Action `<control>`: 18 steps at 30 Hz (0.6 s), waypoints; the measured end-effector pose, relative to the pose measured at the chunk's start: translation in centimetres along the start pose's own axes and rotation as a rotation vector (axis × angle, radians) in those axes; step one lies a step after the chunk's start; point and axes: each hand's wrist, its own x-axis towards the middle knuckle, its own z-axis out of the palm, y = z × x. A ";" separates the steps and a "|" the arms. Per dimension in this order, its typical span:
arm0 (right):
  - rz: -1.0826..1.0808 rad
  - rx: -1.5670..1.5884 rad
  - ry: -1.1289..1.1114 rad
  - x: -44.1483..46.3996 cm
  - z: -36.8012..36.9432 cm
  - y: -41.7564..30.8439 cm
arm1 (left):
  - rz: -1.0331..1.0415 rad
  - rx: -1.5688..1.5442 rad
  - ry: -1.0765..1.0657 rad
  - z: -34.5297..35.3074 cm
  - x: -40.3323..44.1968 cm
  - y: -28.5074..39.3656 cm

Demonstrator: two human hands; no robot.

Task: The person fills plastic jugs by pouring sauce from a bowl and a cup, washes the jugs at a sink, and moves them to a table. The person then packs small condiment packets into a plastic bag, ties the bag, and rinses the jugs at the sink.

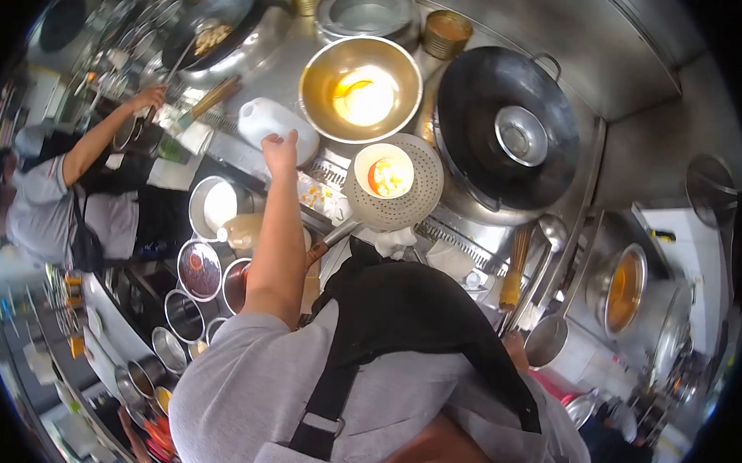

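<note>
My left hand reaches forward, its fingers bent on the side of a white plastic jug that lies tilted on the steel counter. Right of the jug stands a wide metal bowl with yellow liquid in it. Nearer me, a white bowl with orange and pale contents rests on a perforated strainer. My right hand is low at my right side, mostly hidden, beside the handle end of a long ladle. Its fingers do not show clearly.
A large black wok holding a small metal bowl sits at right. A bamboo brush lies before it. Several metal pots stand at left. Beyond them, a co-worker works at another wok.
</note>
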 end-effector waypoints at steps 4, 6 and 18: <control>0.138 0.082 0.188 1.0 0.8 1.7 | -0.203 -0.457 -0.197 1.4 0.7 2.8; 0.248 0.274 0.145 -0.5 0.9 0.7 | -0.234 -0.540 -0.209 1.1 0.5 3.8; 0.097 0.307 0.281 -3.0 4.5 0.8 | -0.224 -0.672 -0.177 -1.3 6.5 6.6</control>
